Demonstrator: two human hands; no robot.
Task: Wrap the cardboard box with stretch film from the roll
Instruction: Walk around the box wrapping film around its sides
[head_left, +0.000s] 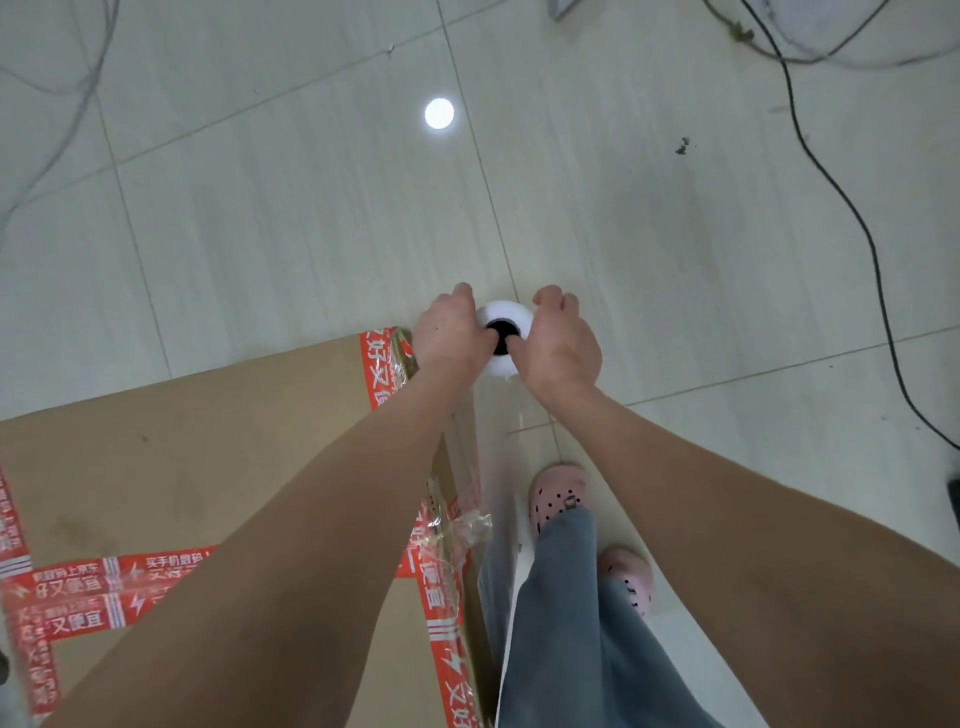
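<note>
Gripping the roll (511, 312) just past the far right corner of the cardboard box (182, 457).
Left hand (449, 332) and right hand (561, 343) both curled round its upper rim; stretch film (493, 519) drawn along the box's right side, over tiled floor (311, 208).

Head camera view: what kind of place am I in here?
Likely an indoor workroom or storeroom used for packing: glossy pale tiled floor, loose cables trailing across it, a big taped cardboard box, a stretch film roll.
</note>
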